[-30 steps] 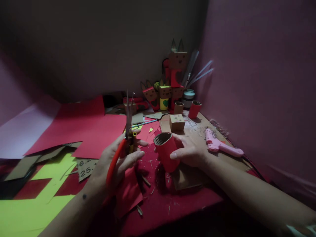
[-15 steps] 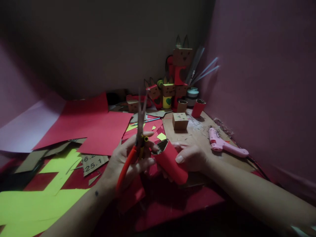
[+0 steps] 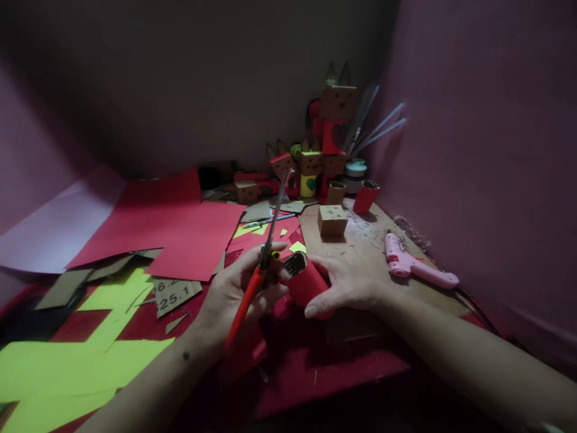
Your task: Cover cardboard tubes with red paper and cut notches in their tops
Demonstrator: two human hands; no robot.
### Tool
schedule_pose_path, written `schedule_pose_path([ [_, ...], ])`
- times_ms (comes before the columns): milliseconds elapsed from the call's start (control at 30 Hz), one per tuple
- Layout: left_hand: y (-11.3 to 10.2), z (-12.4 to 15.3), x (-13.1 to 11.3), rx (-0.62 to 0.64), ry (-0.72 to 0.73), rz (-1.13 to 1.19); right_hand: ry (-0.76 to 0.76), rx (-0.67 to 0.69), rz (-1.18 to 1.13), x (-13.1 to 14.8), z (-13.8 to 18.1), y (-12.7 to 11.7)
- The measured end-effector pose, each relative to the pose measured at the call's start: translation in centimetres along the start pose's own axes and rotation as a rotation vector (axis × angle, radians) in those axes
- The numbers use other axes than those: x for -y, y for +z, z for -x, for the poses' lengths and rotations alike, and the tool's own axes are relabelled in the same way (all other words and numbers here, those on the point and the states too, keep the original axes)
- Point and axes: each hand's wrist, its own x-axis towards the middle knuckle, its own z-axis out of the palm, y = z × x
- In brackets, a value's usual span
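My left hand (image 3: pixel 238 291) is closed round red-handled scissors (image 3: pixel 260 264), whose blades point up and away. My right hand (image 3: pixel 347 281) wraps a red paper-covered cardboard tube (image 3: pixel 306 282), tipped on its side with its open end toward the scissors. Both hands meet over a red sheet at the middle of the table. The tube's lower part is hidden by my fingers.
A pink glue gun (image 3: pixel 417 266) lies to the right on a wooden board. A small cardboard box (image 3: pixel 332 220), a red tube (image 3: pixel 366 196) and stacked cardboard figures (image 3: pixel 322 156) stand at the back. Red sheets (image 3: pixel 180 231), yellow paper (image 3: pixel 67 367) and cardboard scraps cover the left.
The tube went from upright to lying tipped toward the scissors. My left hand brought the scissors right, next to the tube's open end, and the blades now lean to the right.
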Motion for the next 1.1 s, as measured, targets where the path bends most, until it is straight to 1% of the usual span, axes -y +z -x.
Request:
schedule_pose_path([
  [133,-0.7,-0.3,0.2,-0.055,0.018,-0.042,0.026,0.015,-0.171,-0.4,0.0,-0.2],
  [233,-1.2,-0.6,0.2,-0.086,0.042,-0.08,0.018,0.021,-0.292,-0.7,0.1,-0.3],
  [367,-1.6,-0.9,0.1,-0.077,0.002,-0.083,-0.027,0.005,-0.308,-0.8,0.2,-0.3],
  [433,-1.8,-1.0,0.2,-0.034,-0.035,-0.069,-0.053,0.007,-0.308,-0.9,0.2,-0.3],
  [533,-2.4,-1.1,1.0,0.079,-0.062,-0.056,-0.074,0.014,-0.34,-1.0,0.1,-0.4],
  [600,-3.1,-1.2,1.5,0.161,-0.043,-0.078,-0.082,0.01,-0.371,-1.3,0.1,-0.4],
  [667,-3.6,-1.3,1.7,0.224,-0.019,-0.149,-0.093,-0.007,-0.412,-1.6,-0.1,-0.4],
  [800,-3.9,-1.2,0.8,0.305,0.003,-0.325,-0.131,0.0,-0.495,-2.4,-0.3,-0.6],
  [967,-3.6,-1.2,-0.7,0.451,0.051,-0.367,-0.137,-0.018,-0.4,-3.0,-0.3,-1.3],
  [1100,-3.6,-1.2,-1.0,0.467,0.081,-0.41,-0.136,-0.007,-0.425,-3.7,-0.3,-1.6],
])
